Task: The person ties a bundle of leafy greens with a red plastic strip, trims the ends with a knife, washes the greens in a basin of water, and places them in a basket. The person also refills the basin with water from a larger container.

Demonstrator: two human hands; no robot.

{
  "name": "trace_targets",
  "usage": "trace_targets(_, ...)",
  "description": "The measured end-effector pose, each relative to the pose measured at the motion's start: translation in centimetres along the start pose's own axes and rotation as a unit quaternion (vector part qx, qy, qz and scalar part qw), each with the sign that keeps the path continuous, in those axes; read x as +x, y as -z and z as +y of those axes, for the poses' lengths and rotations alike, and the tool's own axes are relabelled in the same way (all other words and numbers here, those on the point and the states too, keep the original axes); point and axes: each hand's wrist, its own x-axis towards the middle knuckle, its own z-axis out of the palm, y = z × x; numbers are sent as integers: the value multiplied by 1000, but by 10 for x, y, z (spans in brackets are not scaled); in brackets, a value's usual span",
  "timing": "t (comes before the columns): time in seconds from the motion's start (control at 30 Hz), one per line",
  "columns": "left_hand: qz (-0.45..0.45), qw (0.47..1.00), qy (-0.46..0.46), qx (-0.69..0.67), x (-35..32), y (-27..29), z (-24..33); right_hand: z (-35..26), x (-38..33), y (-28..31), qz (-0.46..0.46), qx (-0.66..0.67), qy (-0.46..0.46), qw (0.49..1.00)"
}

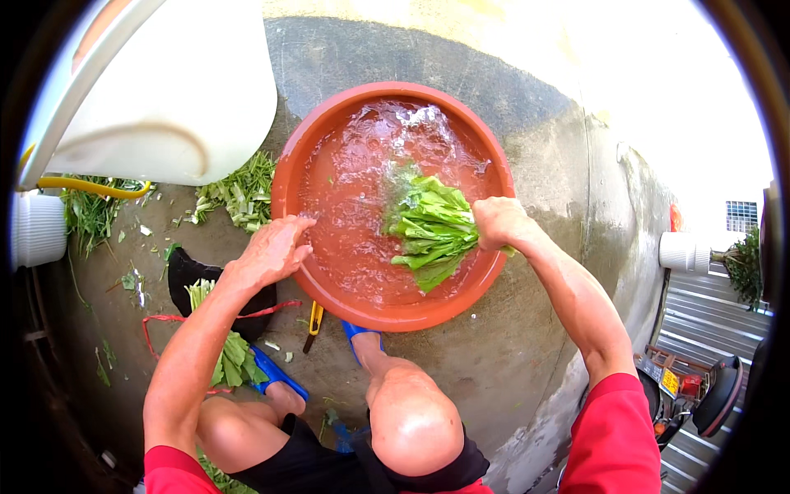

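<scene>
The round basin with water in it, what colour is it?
The basin is reddish-orange, terracotta-like; the head view shows it plainly.

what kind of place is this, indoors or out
Probably an outdoor washing spot beside a street. The round red plastic basin of water sits on a bare, sunlit concrete floor, trimmed green scraps lie about, and a parked scooter shows at lower right.
</scene>
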Motion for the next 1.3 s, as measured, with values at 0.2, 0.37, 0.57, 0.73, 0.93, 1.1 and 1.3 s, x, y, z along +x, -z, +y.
trace_targets(0.2, 75, 997, 1, 1, -101, 66, 49, 42, -135, 108, 134, -221, 1, 966)
trace_targets(0.37, 301, 947, -111, -13, -125, 110, 146, 15, -227, 163, 231, -292, -32, 928)
trace_targets(0.57, 500, 828, -206, 150, -134, 139, 282, -84, -284, 213, 335, -211, 24, 918)
trace_targets(0.73, 594, 786, -70, 159, -136, 118, 214, -174, -273, 216, 285, -78, 172, 940)
trace_targets(0.93, 452, 878, 15, 159, -144, 110, 151, -209, -209, 226, 150, -60, 294, 942)
trace_targets(1.1, 408, 907, 99, -25, -144, 69, 92, -140, -115, 206, 123, 406, 370, 826)
trace_targets(1.3, 232, 846, 185, -443, -164, 70, 36, -29, 133, 17, 142, 710, -75, 685)
